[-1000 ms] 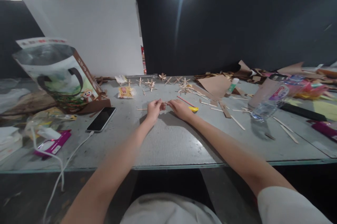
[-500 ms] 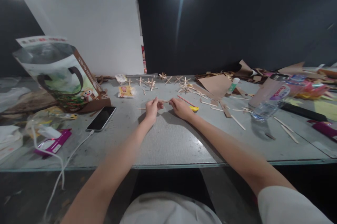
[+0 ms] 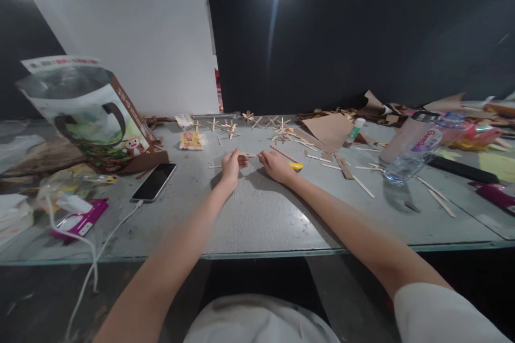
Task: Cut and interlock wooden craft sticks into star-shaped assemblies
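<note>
Over the middle of the grey table, my left hand point(image 3: 230, 167) is closed on a thin wooden stick point(image 3: 248, 155), which sticks out to the right between thumb and fingers. Just to the right, my right hand point(image 3: 275, 165) is pinched closed near the free end of that stick. What its fingertips hold, if anything, is too small to make out. Another thin stick point(image 3: 214, 167) shows left of my left hand. A small yellow object point(image 3: 296, 166) lies beside my right hand, with a reddish pencil-like stick point(image 3: 284, 153) behind it.
Star-shaped stick pieces point(image 3: 230, 129) stand farther back. Loose sticks and brown cardboard point(image 3: 329, 131) lie to the right, with a glue stick point(image 3: 355, 130) and a clear bottle point(image 3: 414, 155). At left are a phone point(image 3: 155, 182), a white cable point(image 3: 120, 223) and a large printed bag point(image 3: 92, 123).
The fingertips of my right hand have come slightly away from my left hand's stick, and a small gap seems to show there. Both hands otherwise stay in place.
</note>
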`<state>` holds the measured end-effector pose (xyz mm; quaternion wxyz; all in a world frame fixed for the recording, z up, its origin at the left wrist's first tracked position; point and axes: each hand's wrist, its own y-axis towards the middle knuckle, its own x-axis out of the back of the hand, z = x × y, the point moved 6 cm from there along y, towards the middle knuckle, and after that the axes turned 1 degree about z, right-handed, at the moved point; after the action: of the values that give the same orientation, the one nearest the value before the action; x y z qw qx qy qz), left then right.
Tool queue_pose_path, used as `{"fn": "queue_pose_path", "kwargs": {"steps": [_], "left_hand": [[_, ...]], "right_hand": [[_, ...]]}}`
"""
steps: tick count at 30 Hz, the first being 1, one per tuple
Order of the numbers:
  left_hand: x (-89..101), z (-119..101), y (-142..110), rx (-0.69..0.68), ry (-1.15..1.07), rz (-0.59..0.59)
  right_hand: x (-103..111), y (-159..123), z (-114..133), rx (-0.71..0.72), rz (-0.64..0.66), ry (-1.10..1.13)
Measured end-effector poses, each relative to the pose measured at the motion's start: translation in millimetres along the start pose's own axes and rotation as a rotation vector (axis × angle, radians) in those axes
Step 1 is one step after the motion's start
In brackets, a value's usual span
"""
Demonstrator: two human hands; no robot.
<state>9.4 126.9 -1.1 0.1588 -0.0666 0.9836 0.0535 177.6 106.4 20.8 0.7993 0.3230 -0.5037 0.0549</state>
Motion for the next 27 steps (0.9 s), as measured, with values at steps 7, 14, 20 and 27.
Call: {"fn": "queue_pose_path", "kwargs": {"steps": [7,14,20,27], "left_hand": [[-0.6,0,2,-0.025,-0.046,-0.016],[11.8,-6,10,-0.086,-0.044,-0.132],[31.1,-13,16,-0.141,-0.03,-0.275],[33.5,-13,14,-0.168,0.024,-0.308]], "right_hand": [[2,0,-2,-0.017,-0.031,0.011],[4,2,-4,-0.054,-0.103,0.027],[12,0,-15,-0.157,-0.176,0.063],[5,3,-24,-0.22,-0.196,0.135]]}}
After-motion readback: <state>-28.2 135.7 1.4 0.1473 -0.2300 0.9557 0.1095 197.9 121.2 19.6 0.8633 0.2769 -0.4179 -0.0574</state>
